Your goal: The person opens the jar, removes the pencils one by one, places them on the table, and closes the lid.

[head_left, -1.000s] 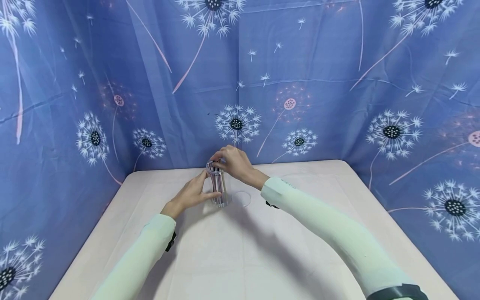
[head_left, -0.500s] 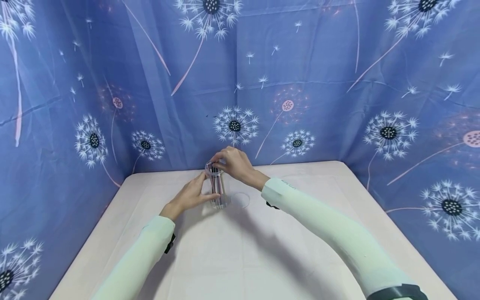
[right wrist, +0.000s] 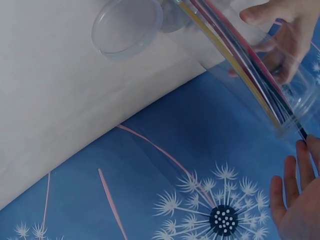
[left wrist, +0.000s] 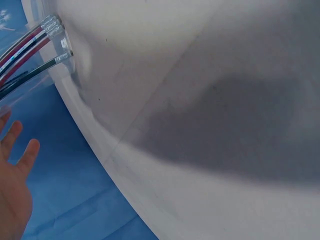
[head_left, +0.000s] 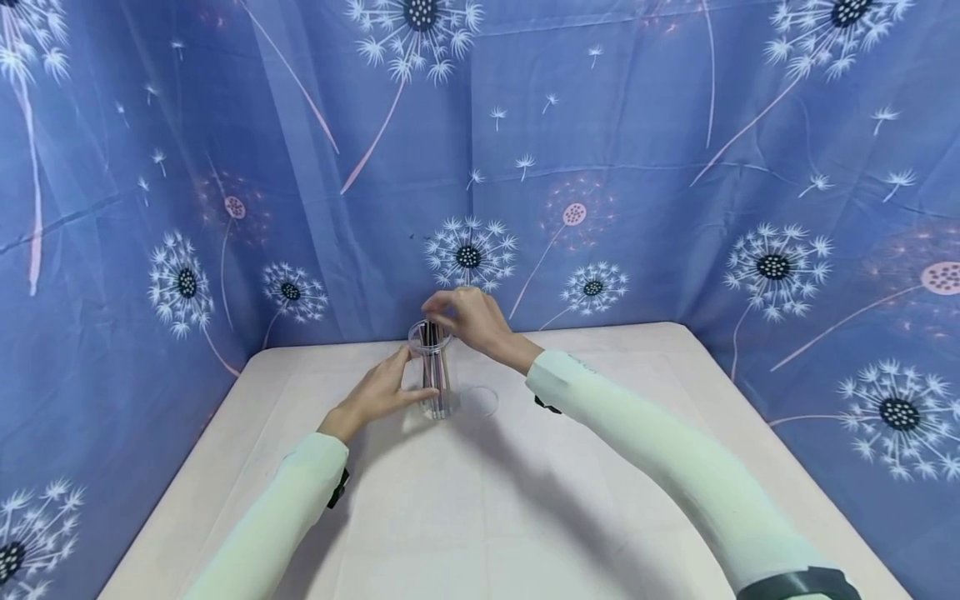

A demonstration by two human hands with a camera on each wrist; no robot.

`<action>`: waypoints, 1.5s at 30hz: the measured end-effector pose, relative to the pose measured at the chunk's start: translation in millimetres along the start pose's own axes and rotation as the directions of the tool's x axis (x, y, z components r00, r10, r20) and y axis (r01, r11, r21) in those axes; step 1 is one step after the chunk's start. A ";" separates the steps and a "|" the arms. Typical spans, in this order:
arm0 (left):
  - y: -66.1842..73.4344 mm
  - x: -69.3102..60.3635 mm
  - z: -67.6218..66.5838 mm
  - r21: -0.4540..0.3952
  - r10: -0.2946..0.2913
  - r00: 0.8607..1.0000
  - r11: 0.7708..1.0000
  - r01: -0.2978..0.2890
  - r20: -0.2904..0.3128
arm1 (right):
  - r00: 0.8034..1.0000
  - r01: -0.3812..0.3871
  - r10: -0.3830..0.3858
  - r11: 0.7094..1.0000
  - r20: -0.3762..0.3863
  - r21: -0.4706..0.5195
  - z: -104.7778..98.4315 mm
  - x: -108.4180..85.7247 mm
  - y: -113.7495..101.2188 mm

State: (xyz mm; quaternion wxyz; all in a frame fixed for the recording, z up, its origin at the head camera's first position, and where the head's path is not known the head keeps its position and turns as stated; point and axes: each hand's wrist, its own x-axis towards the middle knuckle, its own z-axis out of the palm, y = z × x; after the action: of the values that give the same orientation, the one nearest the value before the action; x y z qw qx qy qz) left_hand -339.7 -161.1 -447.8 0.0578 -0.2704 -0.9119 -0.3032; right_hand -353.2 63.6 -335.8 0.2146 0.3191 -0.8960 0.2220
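Observation:
A clear cylindrical jar (head_left: 415, 338) stands near the back edge of the table with several slim pencils (head_left: 437, 372) upright in it. My left hand (head_left: 377, 389) holds the jar from the left, thumb across its front and fingers behind. In the left wrist view, pencil ends show through the jar's base (left wrist: 69, 47). Over the jar's mouth, my right hand (head_left: 472, 318) pinches the top of a dark pencil (right wrist: 302, 132) between thumb and fingertips. The pencil's lower part is still inside the jar, among red, yellow and dark ones.
A clear round lid (right wrist: 127, 27) lies flat on the white-covered table (head_left: 480, 500), just right of the jar. Close behind the table's back edge hangs a blue dandelion-print curtain (head_left: 525, 208), which also runs along both sides.
My right hand has risen slightly above the jar's rim, and the dark pencil tops show more beneath its fingers. My left hand keeps its hold on the jar.

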 end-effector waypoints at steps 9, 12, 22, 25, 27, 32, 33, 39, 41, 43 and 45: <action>-1.7 3.1 -1.0 0.004 0.013 1.000 1.000 -0.013 0.000 | 0.997 -0.030 0.040 0.991 -0.069 0.132 -12.2 7.9 7.9; -2.7 3.4 -0.6 0.003 0.018 1.000 1.000 -0.018 0.000 | 0.994 -0.052 0.068 0.983 -0.087 0.179 -16.8 8.3 8.8; -2.3 2.1 -0.6 0.005 0.012 1.000 1.000 -0.012 0.006 | 0.983 -0.025 0.063 0.977 -0.174 0.210 -33.6 14.2 7.1; -2.0 1.5 -1.2 0.014 0.003 1.000 1.000 -0.003 0.005 | 0.977 -0.016 0.061 0.976 -0.204 0.219 -40.6 18.4 6.3; -2.6 1.6 -1.2 0.020 -0.001 1.000 1.000 0.001 0.004 | 0.975 -0.011 0.064 0.971 -0.215 0.240 -45.5 21.1 6.1; -4.0 2.1 -0.3 0.022 0.007 1.000 1.000 -0.007 -0.002 | 0.967 -0.004 0.086 0.946 -0.238 0.325 -57.3 26.5 6.6; -3.9 1.9 -0.2 0.020 0.007 1.000 1.000 -0.007 -0.003 | 0.965 -0.004 0.092 0.941 -0.246 0.338 -59.6 27.6 7.0; -2.2 -0.6 0.8 0.013 -0.008 1.000 1.000 0.008 0.005 | 0.950 -0.032 0.145 0.926 -0.276 0.377 -70.4 30.9 9.8; -1.8 -0.9 0.6 0.016 -0.013 1.000 1.000 0.013 0.010 | 0.947 -0.048 0.163 0.924 -0.278 0.380 -74.0 31.6 9.4; -1.0 -0.6 0.1 0.019 -0.020 1.000 1.000 0.020 0.011 | 0.944 -0.059 0.178 0.920 -0.279 0.388 -77.9 32.5 8.5; -0.1 0.1 -0.8 0.021 -0.024 1.000 0.999 0.024 0.010 | 0.939 -0.065 0.189 0.918 -0.286 0.392 -81.7 33.9 8.0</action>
State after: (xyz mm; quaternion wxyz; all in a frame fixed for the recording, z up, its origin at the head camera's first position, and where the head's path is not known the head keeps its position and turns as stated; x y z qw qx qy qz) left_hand -339.9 -161.6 -447.1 0.0524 -0.2604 -0.9185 -0.2930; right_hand -362.6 96.7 -253.9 0.2759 0.2548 -0.8090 0.4521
